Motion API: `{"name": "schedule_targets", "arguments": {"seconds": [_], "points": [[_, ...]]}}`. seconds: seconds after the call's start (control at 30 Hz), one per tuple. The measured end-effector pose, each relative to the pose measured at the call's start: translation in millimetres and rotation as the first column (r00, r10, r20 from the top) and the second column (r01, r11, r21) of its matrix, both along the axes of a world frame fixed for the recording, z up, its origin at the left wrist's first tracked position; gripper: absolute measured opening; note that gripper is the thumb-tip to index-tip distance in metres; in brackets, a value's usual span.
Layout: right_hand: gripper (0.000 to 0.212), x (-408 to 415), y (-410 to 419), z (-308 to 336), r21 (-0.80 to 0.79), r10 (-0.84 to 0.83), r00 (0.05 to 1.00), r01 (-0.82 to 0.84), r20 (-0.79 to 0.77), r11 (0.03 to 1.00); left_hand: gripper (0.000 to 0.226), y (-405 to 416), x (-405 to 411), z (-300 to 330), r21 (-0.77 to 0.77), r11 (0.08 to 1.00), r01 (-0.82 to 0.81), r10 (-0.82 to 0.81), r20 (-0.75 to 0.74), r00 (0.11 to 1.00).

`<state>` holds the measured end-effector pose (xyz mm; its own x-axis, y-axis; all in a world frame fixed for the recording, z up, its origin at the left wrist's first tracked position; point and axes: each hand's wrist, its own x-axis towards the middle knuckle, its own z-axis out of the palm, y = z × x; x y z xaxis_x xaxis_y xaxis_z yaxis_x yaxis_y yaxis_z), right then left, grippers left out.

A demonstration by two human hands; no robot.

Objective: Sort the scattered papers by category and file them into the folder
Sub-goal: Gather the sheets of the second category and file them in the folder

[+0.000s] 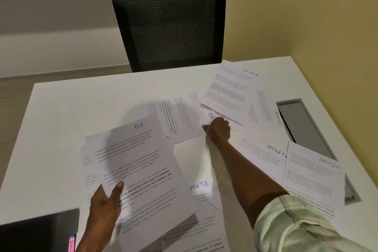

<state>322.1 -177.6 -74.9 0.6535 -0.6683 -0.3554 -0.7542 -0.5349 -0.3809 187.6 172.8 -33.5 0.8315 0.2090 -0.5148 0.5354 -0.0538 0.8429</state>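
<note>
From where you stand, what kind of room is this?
Most likely an office or meeting room: a white desk with a cable hatch, a black mesh office chair, and printed sheets hand-labelled HR, SPORTS and ADMIN.

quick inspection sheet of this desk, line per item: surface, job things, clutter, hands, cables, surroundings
surface: white table, sheets spread over its middle and right.
job's things: HR stack lifted in the left hand; another HR sheet under the right hand; SPORTS sheets; ADMIN sheet; dark folder at the near left corner.
clutter: nothing seen.
grippers: left hand grips the HR stack; right hand pinches the far HR sheet.
cables: none seen; open cable tray at the right.
surroundings: black mesh chair, yellow wall.
</note>
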Motion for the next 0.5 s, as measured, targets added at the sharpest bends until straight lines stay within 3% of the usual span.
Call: {"name": "schedule_targets", "arguments": {"seconds": [0.23, 0.37, 0.5], "points": [[0.006, -47, 8, 7, 0.085, 0.034, 0.997, -0.04, 0.069, 0.996, 0.032, -3, -11, 18, 0.007, 1.0, 0.018, -0.018, 0.021, 1.0], [0.009, -87, 12, 33, 0.171, -0.004, 0.949, -0.052, 0.314, 0.984, 0.024, 1, -14, 33, 0.039, 0.999, 0.036, -0.038, 0.05, 0.998], [0.012, -119, 17, 86, 0.162, -0.019, 0.814, -0.092, 0.58, 0.983, 0.018, 3, -14, 51, 0.133, 0.988, 0.082, -0.101, 0.142, 0.985]]}}
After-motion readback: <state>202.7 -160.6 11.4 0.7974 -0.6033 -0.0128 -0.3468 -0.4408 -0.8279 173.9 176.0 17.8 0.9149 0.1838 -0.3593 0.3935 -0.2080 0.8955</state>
